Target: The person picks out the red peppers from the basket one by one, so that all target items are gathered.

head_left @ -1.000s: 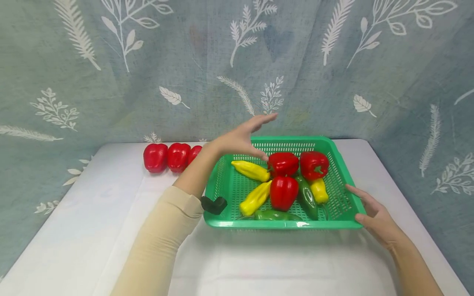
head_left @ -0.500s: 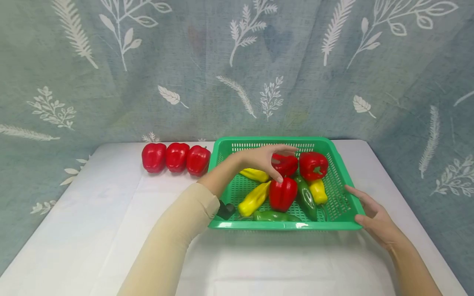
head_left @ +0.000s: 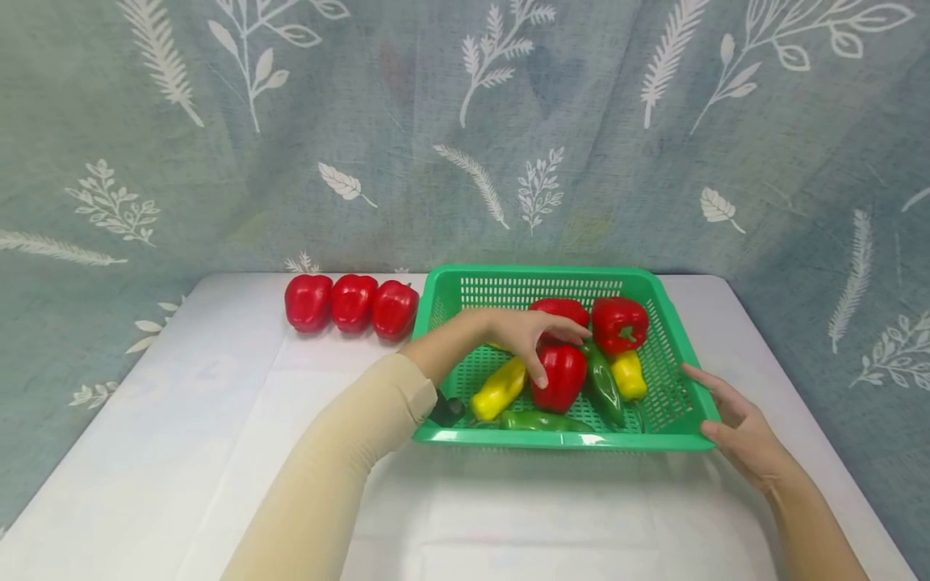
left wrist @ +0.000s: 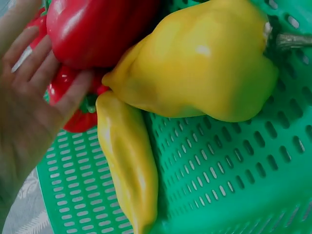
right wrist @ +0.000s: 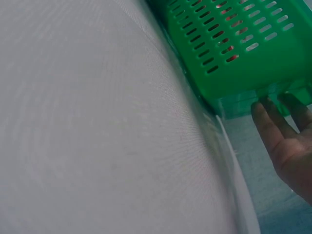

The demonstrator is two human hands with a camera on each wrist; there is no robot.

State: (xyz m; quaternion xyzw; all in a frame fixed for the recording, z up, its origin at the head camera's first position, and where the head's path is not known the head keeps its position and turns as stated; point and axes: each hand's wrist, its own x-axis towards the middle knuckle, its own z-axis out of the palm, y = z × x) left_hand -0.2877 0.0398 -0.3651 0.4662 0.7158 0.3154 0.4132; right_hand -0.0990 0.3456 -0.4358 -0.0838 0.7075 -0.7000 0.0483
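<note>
Left hand (head_left: 525, 332) spread loosely over glossy red plastic bell pepper (head_left: 558, 378) in green perforated plastic basket (head_left: 657, 440), fingertips touching. Probably light, stiff, slick; best cupped around shoulders. Right hand (head_left: 737, 428) flat against basket corner.

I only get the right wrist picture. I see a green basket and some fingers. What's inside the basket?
Observer: Peppers. There are red ones, yellow peppers and green peppers in the basket.
Operator: Where's the other hand?
Observer: The left hand is inside the basket, and its fingers touch a red pepper.
Operator: Are any peppers outside?
Observer: Yes. Three red peppers sit in a row on the table, just left of the basket.
</note>
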